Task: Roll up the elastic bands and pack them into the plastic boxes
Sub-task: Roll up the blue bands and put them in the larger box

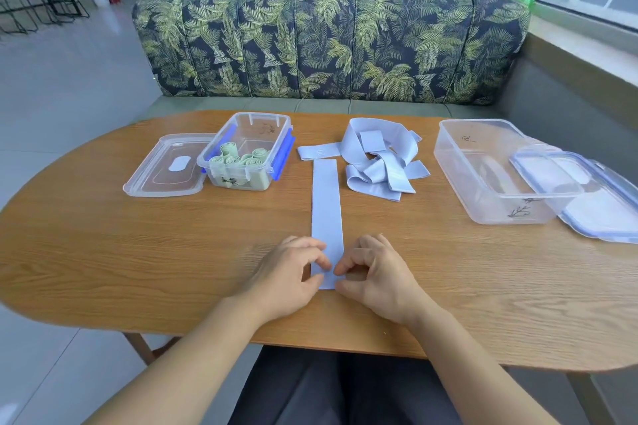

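The blue band [326, 203] lies flat down the frame's centre so it will roll straight. My left hand [290, 272] and right hand [376, 276] pinch its near end, fingers curled on it, ready for the first turn. The empty box [448, 162] waits at right.

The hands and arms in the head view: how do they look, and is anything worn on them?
The left hand and right hand are bare: no gloves, rings, watch or bracelet show. The left forearm and right forearm are bare too, with no sleeve anywhere down to the picture's lower edge.
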The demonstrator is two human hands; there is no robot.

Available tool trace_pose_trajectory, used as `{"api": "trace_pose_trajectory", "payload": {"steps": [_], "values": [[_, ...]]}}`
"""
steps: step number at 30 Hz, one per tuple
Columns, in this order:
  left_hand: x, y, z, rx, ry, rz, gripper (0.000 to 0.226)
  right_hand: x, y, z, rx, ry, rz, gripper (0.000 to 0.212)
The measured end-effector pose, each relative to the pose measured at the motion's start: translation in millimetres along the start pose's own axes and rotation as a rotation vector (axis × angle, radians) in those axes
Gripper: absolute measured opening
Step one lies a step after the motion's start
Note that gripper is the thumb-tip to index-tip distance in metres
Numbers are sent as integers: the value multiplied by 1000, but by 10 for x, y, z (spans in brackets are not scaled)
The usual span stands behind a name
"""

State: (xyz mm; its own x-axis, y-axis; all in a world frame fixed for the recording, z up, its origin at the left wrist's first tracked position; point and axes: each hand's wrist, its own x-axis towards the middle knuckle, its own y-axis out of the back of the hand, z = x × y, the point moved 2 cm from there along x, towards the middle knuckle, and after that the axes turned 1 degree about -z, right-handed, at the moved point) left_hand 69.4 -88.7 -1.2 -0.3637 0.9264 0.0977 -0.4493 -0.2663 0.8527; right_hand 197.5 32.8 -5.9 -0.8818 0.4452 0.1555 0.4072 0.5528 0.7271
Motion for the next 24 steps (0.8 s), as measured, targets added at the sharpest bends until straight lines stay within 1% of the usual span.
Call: {"api": "trace_pose_trajectory", "payload": {"steps": [3, 7, 14, 17, 19, 22, 24], "values": [[13, 15, -8, -36, 40, 4, 12, -6, -15, -39, -46, 39, -48, 14], [33, 63, 23, -32, 63, -14, 10, 11, -6, -54, -87, 46, -59, 6], [-26, 106, 65, -45, 86, -63, 7, 85, 37, -100, -174, 27, -216, 12], [-13, 89, 62, -54, 98, -92, 10, 125, 54, -112, -190, -11, -275, 11], [5, 81, 47, -59, 108, -119, 13, 140, 53, -110, -176, -32, -276, 8], [36, 61, -7, -75, 118, -160, 23, 147, 53, -83, -142, -70, -259, 17], [61, 55, -29, -76, 106, -171, 25, 150, 59, -67, -147, -101, -283, 22]]}}
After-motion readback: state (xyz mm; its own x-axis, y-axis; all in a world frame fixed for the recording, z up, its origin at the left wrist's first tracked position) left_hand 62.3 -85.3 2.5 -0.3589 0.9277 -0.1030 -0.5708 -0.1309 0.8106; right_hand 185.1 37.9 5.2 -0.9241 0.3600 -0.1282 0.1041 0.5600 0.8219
